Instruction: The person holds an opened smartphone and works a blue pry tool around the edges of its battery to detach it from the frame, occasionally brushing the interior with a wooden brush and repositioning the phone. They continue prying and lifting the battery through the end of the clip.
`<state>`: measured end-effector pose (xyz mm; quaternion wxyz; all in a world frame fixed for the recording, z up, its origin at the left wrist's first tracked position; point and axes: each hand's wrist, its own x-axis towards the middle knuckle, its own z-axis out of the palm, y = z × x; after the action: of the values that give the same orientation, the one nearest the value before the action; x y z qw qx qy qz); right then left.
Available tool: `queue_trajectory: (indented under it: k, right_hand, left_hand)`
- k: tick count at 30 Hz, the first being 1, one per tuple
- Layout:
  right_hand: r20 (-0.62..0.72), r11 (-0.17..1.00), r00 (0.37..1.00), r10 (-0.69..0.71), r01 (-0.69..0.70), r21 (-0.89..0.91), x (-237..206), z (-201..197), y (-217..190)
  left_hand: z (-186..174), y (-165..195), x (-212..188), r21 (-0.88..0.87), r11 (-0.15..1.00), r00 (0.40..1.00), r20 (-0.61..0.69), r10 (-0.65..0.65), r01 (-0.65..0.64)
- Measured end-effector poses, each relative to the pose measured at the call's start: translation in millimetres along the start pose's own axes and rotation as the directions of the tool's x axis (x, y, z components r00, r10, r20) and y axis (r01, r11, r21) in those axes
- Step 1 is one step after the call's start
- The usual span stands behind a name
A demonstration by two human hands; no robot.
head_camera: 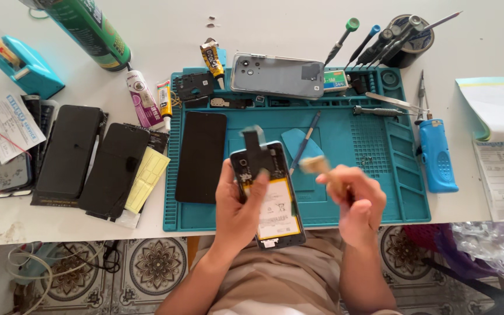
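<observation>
Fingers of left hand (pixel 237 201) grip opened phone (pixel 270 195); right hand (pixel 354 201) pinches brush (pixel 316 165).

Left hand (pixel 237 201) grips opened phone (pixel 269 195) — blurred brush (pixel 316 165) alongside.

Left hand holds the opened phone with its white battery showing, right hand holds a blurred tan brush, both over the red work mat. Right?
Not quite: the ridged silicone work mat is teal, not red, as the head view shows. The left hand does hold the opened phone; the right hand holds the blurred tan brush.
</observation>
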<state>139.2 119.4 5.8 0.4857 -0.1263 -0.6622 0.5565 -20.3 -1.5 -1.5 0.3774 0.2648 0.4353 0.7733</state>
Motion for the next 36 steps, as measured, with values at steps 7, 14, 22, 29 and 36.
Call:
queue_trajectory:
  k: [7, 14, 22, 29, 36]
  right_hand:
    - [0.160, 0.807, 0.985, 0.071, 0.037, -0.589, -5, -25, -3]
    - [0.047, 0.770, 0.991, 0.123, -0.065, -0.634, -3, -25, -4]
    - [0.024, 0.762, 0.996, 0.081, -0.047, -0.645, 3, -26, -7]
    - [-0.177, 0.699, 0.984, -0.033, -0.104, -0.707, 19, -14, -8]
    - [0.048, 0.508, 0.997, -0.064, 0.074, -0.858, 37, -1, -14]
  left_hand:
    - [-13, -25, -1, -0.046, 0.997, 0.988, -0.146, 0.056, -0.064]
    - [-20, -24, 5, -0.318, 0.945, 0.974, -0.229, 0.005, -0.080]
    - [-11, -4, 8, -0.346, 0.937, 0.982, -0.190, -0.018, -0.050]
    - [-11, -4, 8, -0.364, 0.930, 0.972, -0.233, -0.031, -0.058]
    - [-16, -7, 6, -0.420, 0.906, 0.989, -0.149, -0.011, -0.053]
